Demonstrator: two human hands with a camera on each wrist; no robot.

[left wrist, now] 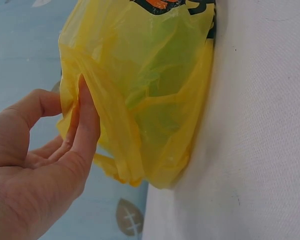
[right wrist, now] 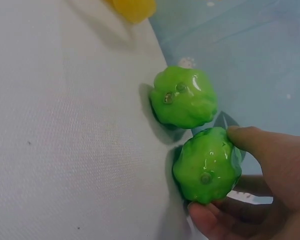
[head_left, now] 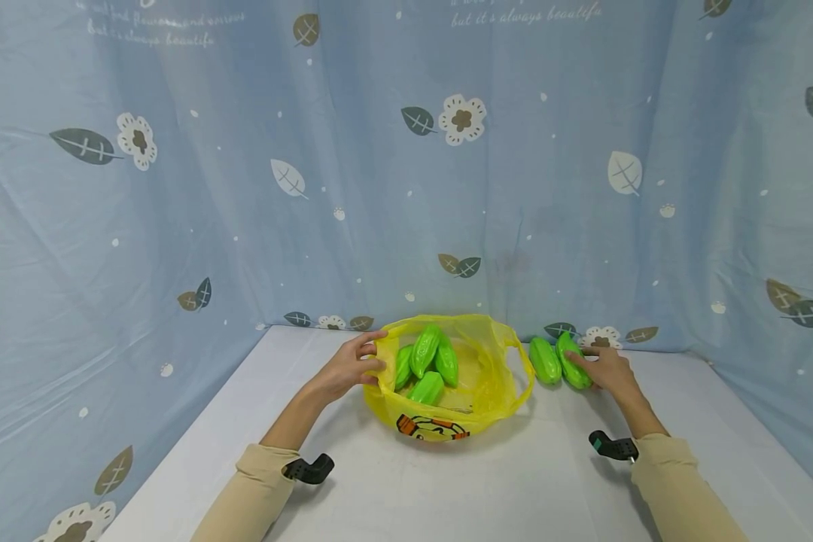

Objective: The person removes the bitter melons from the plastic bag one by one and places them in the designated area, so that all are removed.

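A yellow plastic bag (head_left: 494,418) stands with its mouth spread wide on the table. Several glossy green bitter melons (head_left: 425,351) lie inside it. At the bag's left rim, my left hand (head_left: 342,369) pinches the plastic between thumb and fingers; the left wrist view shows the bag's folds (left wrist: 122,130) there. To the right of the bag, my right hand (head_left: 610,370) grips one bitter melon (right wrist: 207,165) by its sides, thumb on one side and fingertips on the other. A second bitter melon (head_left: 545,360) lies just left of it, outside the bag.
The white table (head_left: 515,489) meets a blue curtain (head_left: 352,188) with leaf and flower prints close behind the bag and melons. The bag's right handle loop (head_left: 525,376) sticks out towards the two loose melons. Each wrist wears a black camera mount (head_left: 309,469).
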